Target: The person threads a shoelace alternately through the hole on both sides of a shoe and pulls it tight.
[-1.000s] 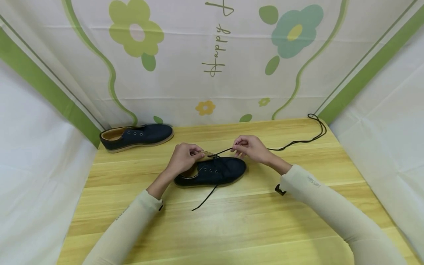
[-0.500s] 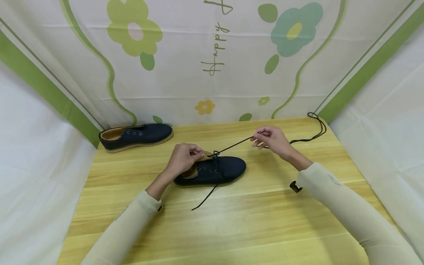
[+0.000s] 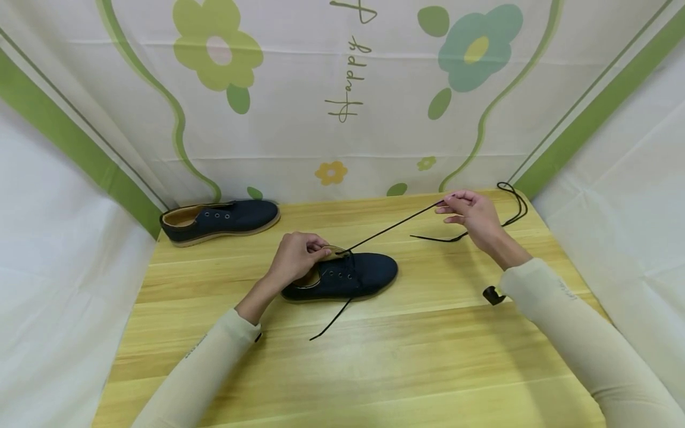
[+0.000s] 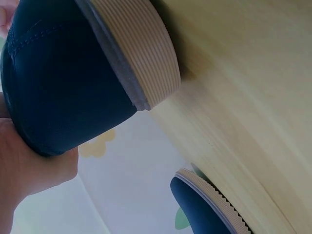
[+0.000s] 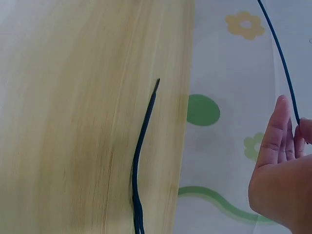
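Observation:
A navy shoe with a tan sole stands in mid-table, toe to the right. At its far opening edge my left hand pinches the upper between thumb and fingers. The left wrist view shows the shoe's heel up close. My right hand, raised to the right, pinches the end of a black shoelace between thumb and forefinger. That lace runs straight from the shoe's far eyelets up to the fingertips. Its other end hangs out at the shoe's near side onto the table.
A second navy shoe, without a lace, stands at the back left. Another black lace lies at the back right, looped near the corner. White curtains border the wooden table at the back and sides.
My right hand has moved right and away from the shoe, drawing the shoelace out longer; a small loop at the eyelets has pulled straight. My left hand has stayed on the shoe.

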### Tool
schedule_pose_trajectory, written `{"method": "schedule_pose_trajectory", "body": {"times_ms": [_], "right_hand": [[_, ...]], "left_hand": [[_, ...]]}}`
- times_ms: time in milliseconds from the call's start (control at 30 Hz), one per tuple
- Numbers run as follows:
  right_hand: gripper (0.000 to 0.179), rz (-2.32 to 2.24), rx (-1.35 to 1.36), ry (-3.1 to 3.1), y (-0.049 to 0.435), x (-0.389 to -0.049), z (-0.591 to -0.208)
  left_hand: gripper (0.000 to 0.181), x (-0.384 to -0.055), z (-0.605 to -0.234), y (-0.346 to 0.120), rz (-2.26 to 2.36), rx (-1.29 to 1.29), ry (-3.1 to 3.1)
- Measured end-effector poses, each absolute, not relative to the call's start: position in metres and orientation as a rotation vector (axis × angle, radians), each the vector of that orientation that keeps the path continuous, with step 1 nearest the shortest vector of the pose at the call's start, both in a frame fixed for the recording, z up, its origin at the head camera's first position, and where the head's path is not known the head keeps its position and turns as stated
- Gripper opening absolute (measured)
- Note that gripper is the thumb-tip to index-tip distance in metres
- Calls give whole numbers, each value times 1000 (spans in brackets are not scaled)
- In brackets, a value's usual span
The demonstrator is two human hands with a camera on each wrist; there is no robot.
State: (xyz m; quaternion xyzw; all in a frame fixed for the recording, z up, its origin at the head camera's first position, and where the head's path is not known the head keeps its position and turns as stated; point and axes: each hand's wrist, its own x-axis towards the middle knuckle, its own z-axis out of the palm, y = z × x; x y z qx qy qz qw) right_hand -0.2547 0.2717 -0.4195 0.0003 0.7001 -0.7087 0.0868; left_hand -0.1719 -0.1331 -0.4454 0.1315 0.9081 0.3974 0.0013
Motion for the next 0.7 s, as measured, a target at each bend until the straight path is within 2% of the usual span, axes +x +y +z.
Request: {"method": "schedule_pose_trajectory", "body": {"times_ms": [400, 700], "right_hand": [[8, -2432, 42, 1790, 289, -262, -408], [13, -2649, 198, 1538, 307, -265, -403]], "left_hand": [[8, -171, -447, -134, 1264, 465, 2844], [7, -171, -449, -136, 1249, 474, 2854]]}}
